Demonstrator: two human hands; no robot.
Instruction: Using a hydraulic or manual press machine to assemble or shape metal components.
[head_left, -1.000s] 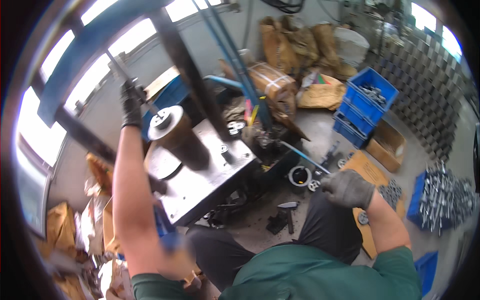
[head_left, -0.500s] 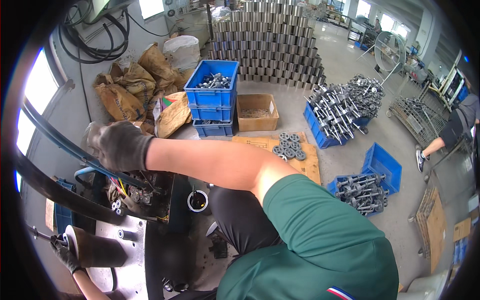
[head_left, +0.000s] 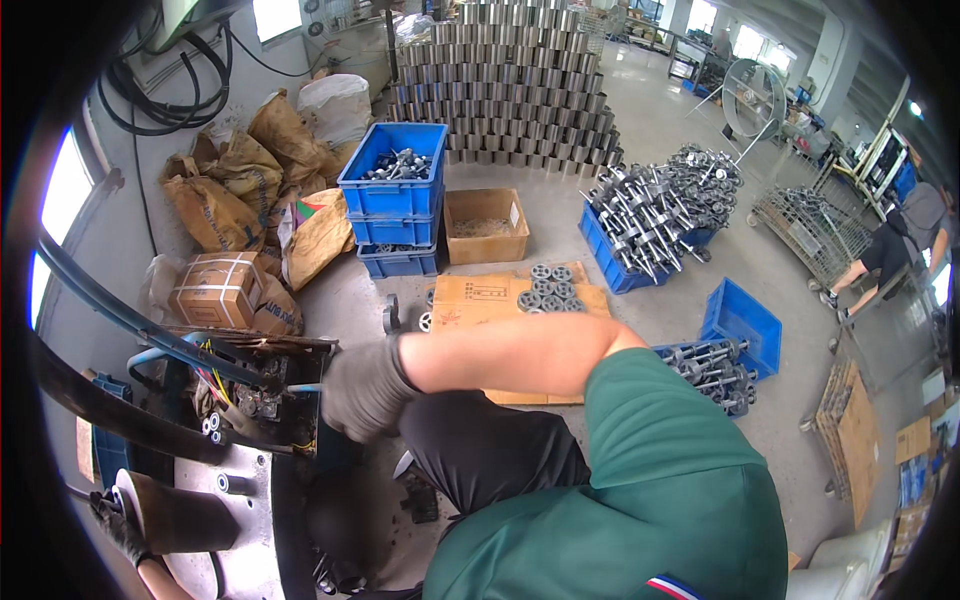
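Observation:
My right hand [head_left: 368, 392], in a dark grey glove, is closed at the end of a thin light-blue rod [head_left: 304, 387] beside the machine; its fingers are partly hidden. At the lower left my gloved left hand [head_left: 120, 528] is closed around a metal shaft [head_left: 78, 491], against the near end of a dark brown cylinder [head_left: 185, 512]. The cylinder lies sideways over a pale metal machine plate [head_left: 235, 535]. A short metal bushing [head_left: 234, 484] stands out from that plate. Several small rings [head_left: 213, 424] sit close behind it.
Curved dark bars [head_left: 130, 395] cross the left side. Ahead are stacked blue bins [head_left: 392, 205], a cardboard box [head_left: 486, 248], and grey wheels [head_left: 548, 285] on cardboard. Bins of metal shafts [head_left: 640, 225] and a tall stack of metal cylinders [head_left: 500, 90] stand beyond. A person [head_left: 905, 235] is at the right.
My right hand has moved right and down from over the bars to beside the machine, uncovering a strapped carton. My left hand stays by the cylinder. The view has shifted slightly right.

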